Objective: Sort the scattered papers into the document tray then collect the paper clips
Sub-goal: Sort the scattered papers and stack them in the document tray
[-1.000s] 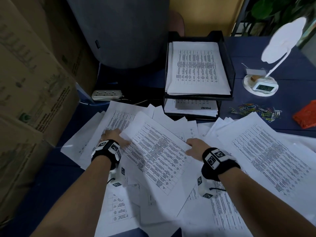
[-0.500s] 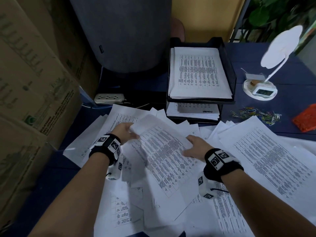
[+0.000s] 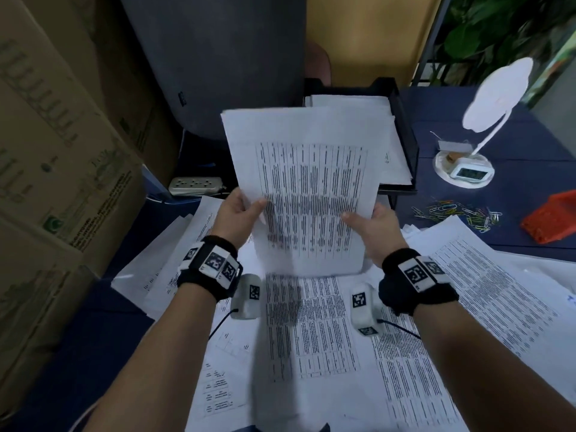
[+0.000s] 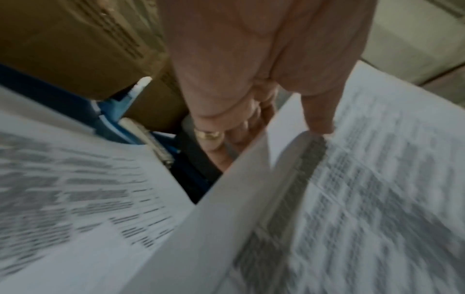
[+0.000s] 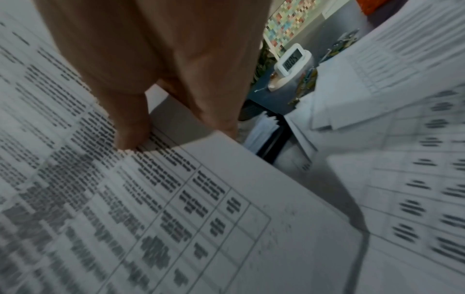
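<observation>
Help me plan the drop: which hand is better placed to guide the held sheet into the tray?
Probably right. Both hands pinch the sheet, but the right hand holds the edge nearer the document tray; the left hand holds the far edge.

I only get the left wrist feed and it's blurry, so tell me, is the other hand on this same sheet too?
Observer: Yes. The right hand pinches the sheet at its right edge, thumb on the printed face; the left hand holds the left edge.
Operator: Where is the sheet relative to the tray?
Observer: It is raised above the scattered papers, in front of the black document tray, whose top tier already holds a stack.
Operator: And the paper clips?
Observer: The paper clips lie loose on the blue table, right of the tray, beside an orange-red container.
</observation>
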